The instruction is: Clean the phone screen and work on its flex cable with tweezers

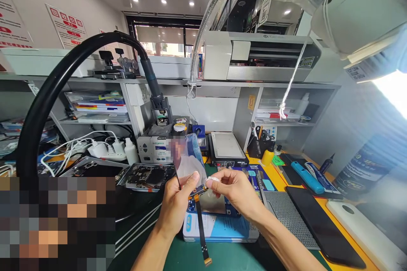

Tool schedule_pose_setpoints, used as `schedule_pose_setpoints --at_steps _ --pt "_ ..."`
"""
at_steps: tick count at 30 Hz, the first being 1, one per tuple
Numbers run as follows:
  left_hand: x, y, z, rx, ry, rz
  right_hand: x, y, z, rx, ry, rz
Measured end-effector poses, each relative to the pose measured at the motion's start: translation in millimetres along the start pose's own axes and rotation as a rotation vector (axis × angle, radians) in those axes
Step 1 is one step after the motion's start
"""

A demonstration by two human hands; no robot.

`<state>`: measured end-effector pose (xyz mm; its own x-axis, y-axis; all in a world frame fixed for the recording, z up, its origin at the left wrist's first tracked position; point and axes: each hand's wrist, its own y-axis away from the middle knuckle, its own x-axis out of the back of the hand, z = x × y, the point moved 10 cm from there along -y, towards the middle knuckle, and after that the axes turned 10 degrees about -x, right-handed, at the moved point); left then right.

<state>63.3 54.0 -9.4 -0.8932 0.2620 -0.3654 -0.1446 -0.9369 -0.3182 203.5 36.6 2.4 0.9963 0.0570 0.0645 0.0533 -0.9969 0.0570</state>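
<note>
My left hand (178, 199) is closed on a small circuit board with a black flex cable (201, 224) hanging down from it to a gold connector end. My right hand (233, 186) pinches a small white piece (212, 179), perhaps tissue, against the right end of the board. A thin translucent sheet (190, 166) rises behind my left fingers. Beneath both hands lies a blue and white box (222, 230), with a blue holder and a greyish plate (213, 203) on top of it.
An opened device (149, 177) lies left of the hands. A hot plate (227, 148) stands behind them. On the right are a black phone (324, 224), a perforated mat (286, 211) and a blue tool (307, 177). A black flexible arm (57, 67) arches at left; a lamp hangs upper right.
</note>
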Motion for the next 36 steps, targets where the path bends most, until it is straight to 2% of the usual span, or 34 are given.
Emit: schedule_pose_setpoints --at_steps 4,10,16,20,23,25,28,30,36 --pt "0.7 -1 6 -0.039 0.023 0.012 -5 1 3 -0.021 0.028 -0.043" --pt "-14.2 2 1 0.024 0.032 -0.071 4 1 -4 0.009 -0.035 0.032" --pt "-14.5 3 2 0.063 0.015 -0.063 -4 2 2 -0.058 0.017 -0.076" --pt "-23.8 5 -1 0.119 0.008 -0.153 11 0 -7 -0.006 -0.035 0.058" --pt "-28.5 7 -3 0.127 0.007 -0.17 22 -1 -11 0.018 -0.06 0.125" --pt "-28.4 7 -4 0.125 0.01 -0.158 20 -1 -9 -0.005 -0.043 0.08" --pt "-26.4 8 -5 0.136 0.023 -0.152 7 0 -2 -0.064 0.008 -0.051" --pt "-25.2 7 -4 0.143 0.029 -0.158 4 2 -1 -0.076 0.021 -0.078" --pt "-31.2 8 -7 0.146 0.037 -0.203 25 -2 -8 -0.012 -0.047 0.111"
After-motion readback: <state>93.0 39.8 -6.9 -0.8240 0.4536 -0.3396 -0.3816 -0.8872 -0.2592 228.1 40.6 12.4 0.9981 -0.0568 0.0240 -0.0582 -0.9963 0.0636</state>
